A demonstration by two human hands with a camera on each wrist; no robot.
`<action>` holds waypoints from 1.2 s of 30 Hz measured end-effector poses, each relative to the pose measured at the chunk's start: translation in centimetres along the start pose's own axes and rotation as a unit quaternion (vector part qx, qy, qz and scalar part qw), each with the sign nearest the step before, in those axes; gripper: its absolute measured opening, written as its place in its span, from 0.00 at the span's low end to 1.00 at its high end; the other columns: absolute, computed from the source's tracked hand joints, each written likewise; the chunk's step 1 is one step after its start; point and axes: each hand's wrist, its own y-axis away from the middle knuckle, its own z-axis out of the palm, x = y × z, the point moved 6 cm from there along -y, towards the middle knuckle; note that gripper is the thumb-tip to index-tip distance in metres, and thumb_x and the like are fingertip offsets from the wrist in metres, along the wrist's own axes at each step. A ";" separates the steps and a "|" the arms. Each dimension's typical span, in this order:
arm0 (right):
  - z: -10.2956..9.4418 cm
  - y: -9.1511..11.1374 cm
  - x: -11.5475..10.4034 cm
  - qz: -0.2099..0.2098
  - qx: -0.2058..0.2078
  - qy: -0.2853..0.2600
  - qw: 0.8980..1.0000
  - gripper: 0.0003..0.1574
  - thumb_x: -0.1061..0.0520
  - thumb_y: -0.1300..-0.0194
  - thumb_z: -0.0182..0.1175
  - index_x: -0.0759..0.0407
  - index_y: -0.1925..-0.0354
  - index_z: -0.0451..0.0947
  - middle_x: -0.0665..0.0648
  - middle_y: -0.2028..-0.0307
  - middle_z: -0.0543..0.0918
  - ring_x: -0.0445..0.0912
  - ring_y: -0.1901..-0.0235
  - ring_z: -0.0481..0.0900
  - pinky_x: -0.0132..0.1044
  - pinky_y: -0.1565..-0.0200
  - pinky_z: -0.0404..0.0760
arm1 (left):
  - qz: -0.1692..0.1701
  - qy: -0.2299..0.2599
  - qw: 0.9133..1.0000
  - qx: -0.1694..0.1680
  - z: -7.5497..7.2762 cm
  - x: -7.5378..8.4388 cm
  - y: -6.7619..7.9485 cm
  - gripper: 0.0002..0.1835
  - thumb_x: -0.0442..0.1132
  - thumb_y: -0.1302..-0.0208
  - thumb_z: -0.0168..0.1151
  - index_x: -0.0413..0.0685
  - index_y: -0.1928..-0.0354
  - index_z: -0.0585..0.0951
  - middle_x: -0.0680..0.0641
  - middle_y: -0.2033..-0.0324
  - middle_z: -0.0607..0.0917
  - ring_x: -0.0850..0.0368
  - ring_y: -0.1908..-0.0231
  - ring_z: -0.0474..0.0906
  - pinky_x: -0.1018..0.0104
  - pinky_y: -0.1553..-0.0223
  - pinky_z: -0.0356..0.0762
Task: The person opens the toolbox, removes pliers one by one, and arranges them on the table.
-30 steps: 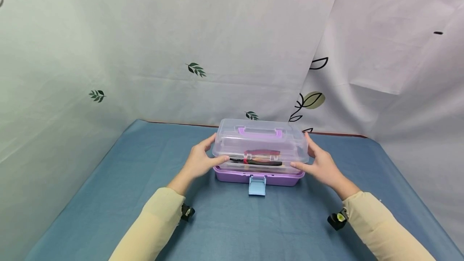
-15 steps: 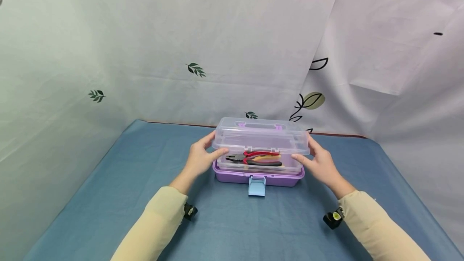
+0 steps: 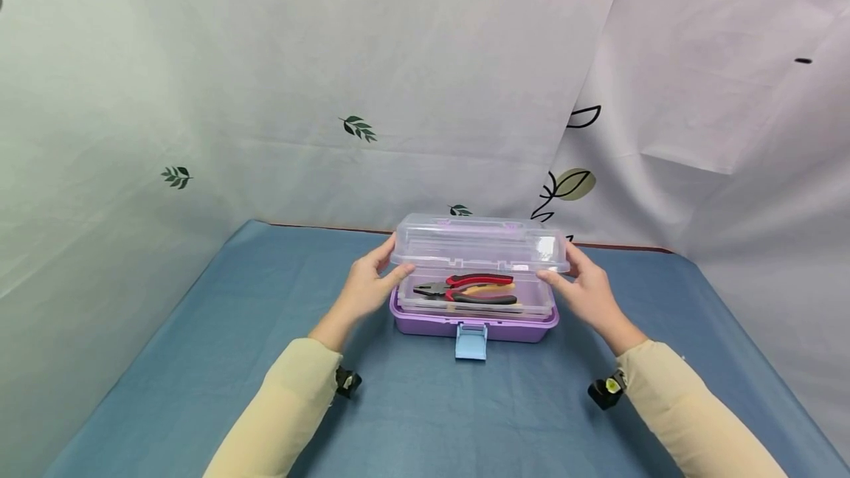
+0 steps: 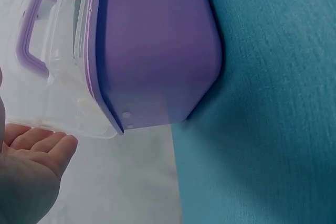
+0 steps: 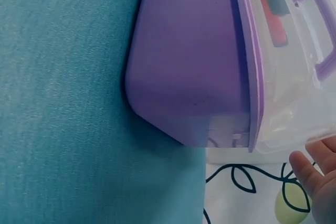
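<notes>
A purple toolbox (image 3: 434, 326) stands on the blue cloth, its clear lid (image 3: 478, 246) raised and tilted back. My left hand (image 3: 361, 292) holds the lid's left end, thumb at the front rim and fingers behind. At the other end my right hand (image 3: 591, 299) grips the lid the same way. Inside, pliers (image 3: 488, 299) with red and black handles lie in a clear tray (image 3: 534, 295), a yellowish thing between the handles. The light blue latch (image 3: 471, 344) hangs down in front. Both wrist views show the purple lid handle (image 4: 31, 35) through or on the clear plastic.
Blue cloth (image 3: 412, 419) covers the table around the box. Close behind the box rises a pale fabric backdrop (image 3: 425, 80) with printed leaves, and fabric also hangs along both sides.
Both hands have tipped the lid further up and back, its front rim rising. The pliers, first seen through the lid, now lie uncovered in the tray. The purple base has stayed put.
</notes>
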 end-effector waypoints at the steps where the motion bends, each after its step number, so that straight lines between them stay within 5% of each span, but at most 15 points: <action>1: 0.0 -0.1 0.0 0.002 -0.001 0.000 1.000 0.44 0.50 0.39 0.64 0.59 0.30 0.58 0.67 0.45 0.78 0.60 0.55 0.81 0.27 0.65 0.79 | 0.001 -0.004 1.000 -0.003 0.0 0.0 0.0 0.37 0.45 0.37 0.62 0.41 0.30 0.60 0.40 0.33 0.66 0.48 0.34 0.64 0.57 0.37 0.67; 10: -0.3 -0.6 -0.3 0.024 -0.011 -0.007 1.000 0.40 0.46 0.37 0.61 0.58 0.32 0.61 0.67 0.50 0.80 0.59 0.61 0.82 0.31 0.73 0.77 | 0.002 -0.029 0.999 -0.030 -0.1 0.1 -0.3 0.35 0.46 0.33 0.57 0.41 0.29 0.57 0.40 0.32 0.63 0.47 0.33 0.62 0.55 0.36 0.65; 19: -0.6 -1.4 0.1 0.049 -0.021 -0.003 0.999 0.41 0.41 0.37 0.60 0.55 0.32 0.62 0.67 0.41 0.74 0.60 0.57 0.82 0.33 0.73 0.78 | -0.019 -0.023 0.999 -0.012 -0.4 0.2 -1.0 0.35 0.49 0.34 0.57 0.43 0.30 0.60 0.39 0.35 0.68 0.46 0.43 0.75 0.55 0.45 0.76; 28: -1.1 -2.6 -0.2 0.045 -0.024 0.003 0.999 0.42 0.39 0.38 0.60 0.58 0.33 0.64 0.67 0.38 0.71 0.63 0.45 0.76 0.56 0.55 0.82 | -0.042 -0.024 0.998 0.027 -0.7 0.0 -1.9 0.33 0.53 0.36 0.58 0.45 0.33 0.66 0.40 0.37 0.71 0.46 0.42 0.74 0.57 0.47 0.77; 36: -1.5 -3.4 -0.3 0.059 -0.043 0.014 0.997 0.44 0.35 0.39 0.58 0.59 0.34 0.65 0.65 0.42 0.76 0.57 0.50 0.77 0.35 0.67 0.76 | -0.054 -0.036 0.997 0.048 -1.0 0.4 -2.4 0.32 0.53 0.37 0.60 0.41 0.37 0.71 0.38 0.41 0.76 0.46 0.40 0.72 0.54 0.41 0.73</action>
